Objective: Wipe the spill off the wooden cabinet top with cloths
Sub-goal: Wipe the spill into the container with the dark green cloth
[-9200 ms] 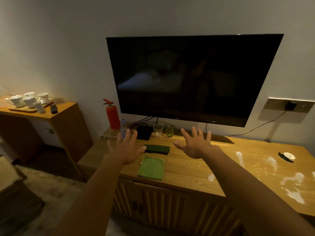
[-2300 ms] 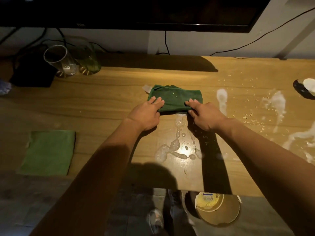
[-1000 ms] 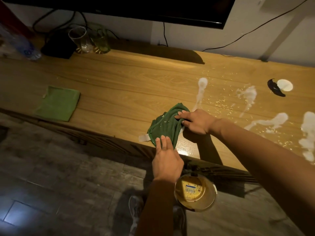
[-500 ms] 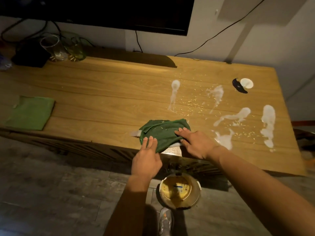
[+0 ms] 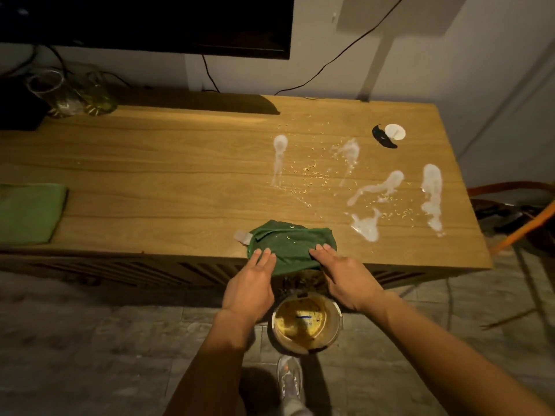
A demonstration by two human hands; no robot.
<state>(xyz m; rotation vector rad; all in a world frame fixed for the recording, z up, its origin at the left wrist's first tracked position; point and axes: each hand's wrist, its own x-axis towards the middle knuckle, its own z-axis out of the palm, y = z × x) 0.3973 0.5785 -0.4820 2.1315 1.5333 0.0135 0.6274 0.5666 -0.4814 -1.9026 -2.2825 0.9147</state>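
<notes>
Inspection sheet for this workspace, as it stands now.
Surface: wooden cabinet top, white streaks and scattered grains on its right half.
Job's things: dark green cloth at the front edge; light green cloth far left, untouched.
Clutter: two glasses, black box, white disc.
Hands: left hand and right hand press flat on the dark green cloth.
Cables: black cables on the wall.
Surroundings: television above; bucket on the floor below the cloth.

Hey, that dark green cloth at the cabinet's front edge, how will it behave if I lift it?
Probably floppy: the dark green cloth lies rumpled and droops over the front edge of the cabinet top. Likely damp and a bit heavy, given the white spill beside it. Loose grains on it may scatter when lifted.
</notes>
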